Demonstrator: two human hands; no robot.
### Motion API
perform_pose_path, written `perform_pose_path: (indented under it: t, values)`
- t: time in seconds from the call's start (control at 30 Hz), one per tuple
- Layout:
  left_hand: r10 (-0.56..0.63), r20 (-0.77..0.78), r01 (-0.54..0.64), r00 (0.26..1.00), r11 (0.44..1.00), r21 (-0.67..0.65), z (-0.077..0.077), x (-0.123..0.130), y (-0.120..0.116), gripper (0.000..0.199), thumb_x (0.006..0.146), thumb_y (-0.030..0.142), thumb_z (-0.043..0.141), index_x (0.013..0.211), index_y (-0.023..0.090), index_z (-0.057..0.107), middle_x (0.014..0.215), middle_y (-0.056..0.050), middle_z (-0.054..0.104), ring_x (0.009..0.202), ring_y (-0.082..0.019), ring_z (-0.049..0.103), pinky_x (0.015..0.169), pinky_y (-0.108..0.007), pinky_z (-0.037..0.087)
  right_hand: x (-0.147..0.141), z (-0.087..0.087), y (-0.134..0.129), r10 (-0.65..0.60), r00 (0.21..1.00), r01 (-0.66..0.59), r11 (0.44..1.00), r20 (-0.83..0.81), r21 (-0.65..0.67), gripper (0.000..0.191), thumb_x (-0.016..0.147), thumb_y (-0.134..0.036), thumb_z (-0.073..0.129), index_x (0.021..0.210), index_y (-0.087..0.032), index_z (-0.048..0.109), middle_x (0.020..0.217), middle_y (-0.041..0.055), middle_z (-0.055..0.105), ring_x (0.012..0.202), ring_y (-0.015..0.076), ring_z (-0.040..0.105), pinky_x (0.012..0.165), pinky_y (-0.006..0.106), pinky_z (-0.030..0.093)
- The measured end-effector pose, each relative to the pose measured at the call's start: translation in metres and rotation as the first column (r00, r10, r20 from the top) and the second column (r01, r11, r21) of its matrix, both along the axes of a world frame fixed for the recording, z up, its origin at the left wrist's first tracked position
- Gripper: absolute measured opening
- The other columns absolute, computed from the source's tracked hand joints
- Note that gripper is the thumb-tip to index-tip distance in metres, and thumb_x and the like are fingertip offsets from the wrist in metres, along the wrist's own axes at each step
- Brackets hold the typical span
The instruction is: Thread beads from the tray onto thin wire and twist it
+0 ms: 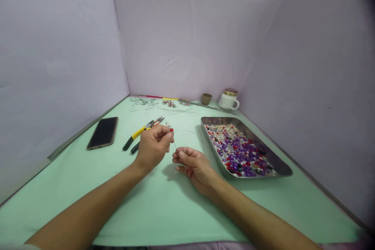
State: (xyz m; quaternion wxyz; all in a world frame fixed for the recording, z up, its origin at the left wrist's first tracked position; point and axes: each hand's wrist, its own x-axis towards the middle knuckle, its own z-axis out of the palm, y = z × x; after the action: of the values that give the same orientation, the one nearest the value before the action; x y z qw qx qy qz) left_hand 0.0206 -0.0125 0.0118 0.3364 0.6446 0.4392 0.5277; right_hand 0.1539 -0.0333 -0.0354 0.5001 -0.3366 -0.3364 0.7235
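Observation:
Between my two hands runs a thin wire (pixel 175 144), slanting down to the right. My left hand (pixel 155 142) is closed in a pinch at its upper end, where a red bead (pixel 171 129) shows at the fingertips along with a few pale beads (pixel 168 124) just above. Lower down, my right hand (pixel 195 166) pinches the other part of the wire between thumb and forefinger. Pliers with yellow and black handles (pixel 137 134) lie just behind my left hand, partly covered by it. To the right of my right hand sits a metal tray (pixel 209 140) full of mixed beads (pixel 243 152).
A phone (pixel 103 133) lies on the green tabletop at left. Cut wire pieces (pixel 143 102) and small beaded clusters (pixel 169 103) are at the back. A small brown cup (pixel 206 99) and a lidded white mug (pixel 228 100) stand at back right. Pale walls enclose three sides.

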Motion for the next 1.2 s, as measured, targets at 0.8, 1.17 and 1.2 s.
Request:
perform_pose_path:
  t: [0.8, 1.17, 1.2]
  values:
    - [-0.074, 0.51, 0.505, 0.857, 0.311, -0.805, -0.007, -0.012, 0.026, 0.01, 0.057, 0.014, 0.055, 0.053, 0.011, 0.047, 0.042, 0.002, 0.048, 0.026, 0.001, 0.022, 0.026, -0.012, 0.013, 0.01, 0.009, 0.005, -0.253, 0.927, 0.248, 0.967, 0.276, 0.055, 0.024, 0.069, -0.037, 0.057, 0.078, -0.015, 0.056, 0.066, 0.0038, 0.06, 0.053, 0.0116, 0.056, 0.046, 0.023, 0.044]
    - [-0.152, 0.422, 0.443, 0.894, 0.444, -0.779, -0.01, -0.006, 0.024, 0.008, 0.059, 0.015, 0.054, 0.053, 0.011, 0.051, 0.043, 0.0, 0.048, 0.027, 0.001, 0.021, 0.026, -0.014, 0.014, 0.01, -0.011, 0.019, -0.327, 0.923, 0.312, 0.945, 0.203, 0.103, 0.024, 0.067, -0.037, 0.058, 0.075, -0.016, 0.054, 0.062, 0.0014, 0.057, 0.053, 0.011, 0.052, 0.048, 0.025, 0.046]
    - [-0.163, 0.413, 0.439, 0.896, 0.457, -0.774, -0.01, -0.006, 0.023, 0.008, 0.059, 0.016, 0.054, 0.053, 0.011, 0.051, 0.043, 0.0, 0.048, 0.027, 0.0, 0.022, 0.027, -0.014, 0.015, 0.009, -0.012, 0.019, -0.326, 0.921, 0.309, 0.945, 0.212, 0.107, 0.024, 0.067, -0.037, 0.057, 0.075, -0.016, 0.054, 0.062, 0.0013, 0.057, 0.053, 0.0108, 0.052, 0.048, 0.025, 0.046]
